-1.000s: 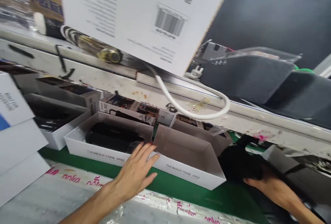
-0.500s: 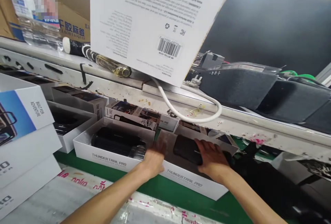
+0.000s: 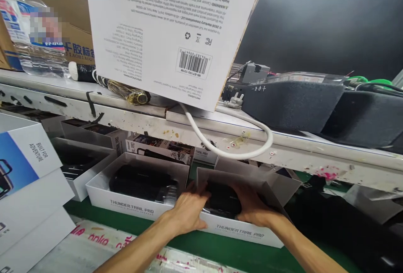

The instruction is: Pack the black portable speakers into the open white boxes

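Observation:
A black speaker (image 3: 222, 199) sits inside an open white box (image 3: 245, 234) marked THUNDER TRAIL PRO on the green belt. My left hand (image 3: 189, 211) grips the speaker's left end over the box's front wall. On the speaker's right end rests my right hand (image 3: 252, 208), inside the box. To the left stands a second open white box (image 3: 103, 193) with another black speaker (image 3: 141, 182) lying in it.
A shelf edge (image 3: 315, 161) hangs low over the boxes, with a white cable (image 3: 233, 153) looping down. A large white carton (image 3: 170, 33), a water bottle (image 3: 28, 25) and black foam blocks (image 3: 296, 103) stand on the shelf. Stacked white cartons (image 3: 28, 193) crowd the left.
The speaker has sunk deeper into the right box. Both hands have closed in on its ends; a second ago my right hand was outside the box, at the right.

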The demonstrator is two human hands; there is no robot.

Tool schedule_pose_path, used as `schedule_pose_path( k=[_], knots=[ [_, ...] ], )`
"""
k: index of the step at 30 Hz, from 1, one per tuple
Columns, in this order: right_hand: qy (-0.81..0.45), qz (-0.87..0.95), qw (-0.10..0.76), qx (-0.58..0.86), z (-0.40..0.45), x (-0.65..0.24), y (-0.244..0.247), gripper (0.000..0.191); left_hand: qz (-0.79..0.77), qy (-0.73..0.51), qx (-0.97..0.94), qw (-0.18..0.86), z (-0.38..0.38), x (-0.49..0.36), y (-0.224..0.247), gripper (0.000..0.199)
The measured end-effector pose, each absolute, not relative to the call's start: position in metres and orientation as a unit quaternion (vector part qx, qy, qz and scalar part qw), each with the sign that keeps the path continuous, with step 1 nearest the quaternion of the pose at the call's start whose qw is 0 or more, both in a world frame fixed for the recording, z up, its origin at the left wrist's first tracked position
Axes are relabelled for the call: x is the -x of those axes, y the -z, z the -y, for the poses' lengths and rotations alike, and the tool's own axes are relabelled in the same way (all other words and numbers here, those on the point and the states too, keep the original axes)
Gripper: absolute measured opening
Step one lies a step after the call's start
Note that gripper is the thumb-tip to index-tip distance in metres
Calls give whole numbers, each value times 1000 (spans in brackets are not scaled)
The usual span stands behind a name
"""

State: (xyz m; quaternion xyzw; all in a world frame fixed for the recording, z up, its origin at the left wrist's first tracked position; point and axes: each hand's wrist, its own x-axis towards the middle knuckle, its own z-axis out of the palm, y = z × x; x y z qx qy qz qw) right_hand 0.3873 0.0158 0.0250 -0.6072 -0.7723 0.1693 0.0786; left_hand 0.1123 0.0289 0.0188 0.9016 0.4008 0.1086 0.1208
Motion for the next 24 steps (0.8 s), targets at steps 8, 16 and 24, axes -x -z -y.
schedule_pose_path(
  k=[8,16,24],
  knots=[
    [-289,751,98,586,-12,-394,-24,109,-389,-117,-909,94,-27,-125,-12,82],
    [-230,770,55,593,-14,-399,1,111,-389,-96,-905,143,-15,-114,-9,88],
    [-80,773,136,614,-53,-393,-52,46,-392,-116,-903,135,-17,-112,-2,111]
  ],
)
